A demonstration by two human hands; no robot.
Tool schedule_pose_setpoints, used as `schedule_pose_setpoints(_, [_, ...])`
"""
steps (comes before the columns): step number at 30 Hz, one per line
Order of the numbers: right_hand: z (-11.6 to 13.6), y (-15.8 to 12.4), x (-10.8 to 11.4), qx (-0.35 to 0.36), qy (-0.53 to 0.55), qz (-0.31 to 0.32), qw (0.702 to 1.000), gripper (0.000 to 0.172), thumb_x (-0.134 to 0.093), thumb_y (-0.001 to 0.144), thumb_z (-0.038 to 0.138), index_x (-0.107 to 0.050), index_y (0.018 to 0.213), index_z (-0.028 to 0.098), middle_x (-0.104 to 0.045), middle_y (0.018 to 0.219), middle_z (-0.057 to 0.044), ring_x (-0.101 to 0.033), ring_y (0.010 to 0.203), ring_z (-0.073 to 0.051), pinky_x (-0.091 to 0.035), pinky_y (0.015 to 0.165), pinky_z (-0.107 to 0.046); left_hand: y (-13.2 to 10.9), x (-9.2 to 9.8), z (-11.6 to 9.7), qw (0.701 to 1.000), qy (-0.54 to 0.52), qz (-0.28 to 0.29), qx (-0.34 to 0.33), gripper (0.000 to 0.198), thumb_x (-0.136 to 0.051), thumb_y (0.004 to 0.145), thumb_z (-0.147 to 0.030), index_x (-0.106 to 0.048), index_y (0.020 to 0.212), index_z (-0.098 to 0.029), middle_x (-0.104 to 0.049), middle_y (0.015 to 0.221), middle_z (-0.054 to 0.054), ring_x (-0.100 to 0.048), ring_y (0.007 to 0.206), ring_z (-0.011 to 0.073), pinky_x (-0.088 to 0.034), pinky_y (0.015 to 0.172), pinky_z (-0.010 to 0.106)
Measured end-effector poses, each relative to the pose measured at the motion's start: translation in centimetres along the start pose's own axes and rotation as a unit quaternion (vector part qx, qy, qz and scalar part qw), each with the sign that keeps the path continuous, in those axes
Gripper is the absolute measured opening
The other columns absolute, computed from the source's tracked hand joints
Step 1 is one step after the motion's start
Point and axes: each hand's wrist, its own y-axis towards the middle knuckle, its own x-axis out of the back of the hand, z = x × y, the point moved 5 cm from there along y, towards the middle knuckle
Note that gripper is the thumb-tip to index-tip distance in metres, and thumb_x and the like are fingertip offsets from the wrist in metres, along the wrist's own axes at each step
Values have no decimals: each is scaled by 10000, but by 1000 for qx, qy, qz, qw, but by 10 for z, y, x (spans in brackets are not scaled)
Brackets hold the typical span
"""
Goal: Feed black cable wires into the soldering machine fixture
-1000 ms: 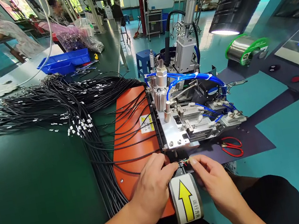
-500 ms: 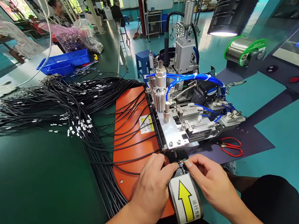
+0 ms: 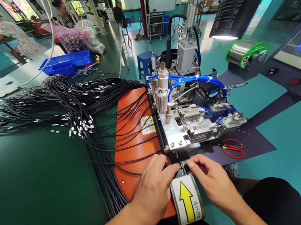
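Note:
My left hand is closed, thumb and fingers pinched at the near end of the machine's track. A black cable runs over the orange cover and in under this hand. Thin coloured wires stick out between my two hands, just above the track. My right hand pinches the ends of these wires between thumb and forefinger. Below the fingertips is a rounded end piece with a yellow arrow label. The exact grip of the left fingers is partly hidden.
The metal machine with blue air tubes stands just ahead. Red-handled scissors lie right of it. Black cables heap at left. A solder spool and a lamp hang at right. Two people sit at the back left.
The right fingertips have shifted very slightly on the wires. The left hand holds its place, and the view has tilted a little.

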Motion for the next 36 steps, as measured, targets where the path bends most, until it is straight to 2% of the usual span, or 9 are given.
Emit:
schedule_pose_setpoints(4, [-4, 2, 1, -35, 43, -11, 998, 408, -556, 906, 596, -648, 903, 199, -581, 711, -3, -478, 614, -161, -360, 548, -261, 0, -1, 0, 1000, -2, 4, -2, 270, -469, 923, -82, -696, 1029, -182, -541, 871, 66, -494, 810, 212, -448, 669, 316])
schedule_pose_setpoints(7, [1, 4, -4, -21, 42, -3, 999, 398, -553, 912, 584, -643, 876, 197, -584, 716, -3, -478, 623, -159, -372, 561, -259, 0, 0, -1, 1000, 1, 5, 2, 256, -480, 927, -90, -695, 1032, -183, -542, 868, 65, -495, 810, 215, -448, 667, 318])
schedule_pose_setpoints(12, [7, 5, -9, 4, 30, -13, 999, 362, -532, 940, 536, -617, 835, 200, -597, 746, -9, -511, 661, -166, -407, 606, -261, -4, 4, 0, 999, 18, 24, -10, 313, -482, 930, -64, -667, 1141, -203, -569, 926, 68, -502, 847, 216, -461, 711, 328])
schedule_pose_setpoints(18, [8, 4, -9, 8, 11, -14, 1000, 359, -496, 962, 515, -581, 793, 210, -565, 703, 3, -495, 647, -164, -395, 598, -259, -4, 11, 5, 1000, 30, -5, -6, 206, -476, 970, -105, -676, 976, -152, -596, 828, 51, -501, 796, 203, -445, 706, 327])
schedule_pose_setpoints(23, [6, 5, -9, 1, 12, -11, 1000, 362, -501, 958, 514, -590, 794, 204, -557, 702, 6, -485, 652, -161, -385, 595, -256, -2, 14, 3, 997, 69, 31, 9, 177, -515, 955, -121, -681, 992, -170, -602, 876, 57, -506, 841, 225, -437, 741, 369])
schedule_pose_setpoints(28, [1, 8, -10, -35, 45, 2, 998, 385, -530, 932, 536, -614, 793, 187, -578, 722, 3, -493, 678, -158, -402, 609, -249, -2, 18, -2, 989, 93, 84, 77, 239, -479, 962, -132, -687, 1066, -189, -579, 916, 74, -507, 898, 247, -468, 797, 415])
schedule_pose_setpoints(30, [3, 7, -6, -37, 36, -9, 999, 393, -531, 929, 542, -622, 796, 184, -584, 722, 0, -497, 669, -155, -402, 602, -246, -3, 18, -4, 984, 102, 112, 94, 274, -451, 965, -129, -682, 1100, -190, -573, 926, 83, -513, 905, 254, -483, 806, 429])
schedule_pose_setpoints(34, [13, -6, 10, -28, -28, -74, 996, 381, -517, 937, 551, -637, 871, 196, -589, 715, 2, -505, 635, -150, -399, 576, -238, -9, 15, -6, 977, 113, 156, 95, 319, -422, 958, -114, -645, 1175, -185, -568, 948, 90, -532, 907, 260, -503, 820, 452])
schedule_pose_setpoints(36, [21, -19, 13, -23, -40, -66, 997, 359, -521, 939, 542, -638, 888, 207, -587, 695, 6, -518, 613, -149, -409, 554, -231, -11, 17, -9, 977, 120, 155, 83, 351, -417, 948, -97, -607, 1230, -182, -571, 961, 93, -547, 894, 255, -511, 799, 436])
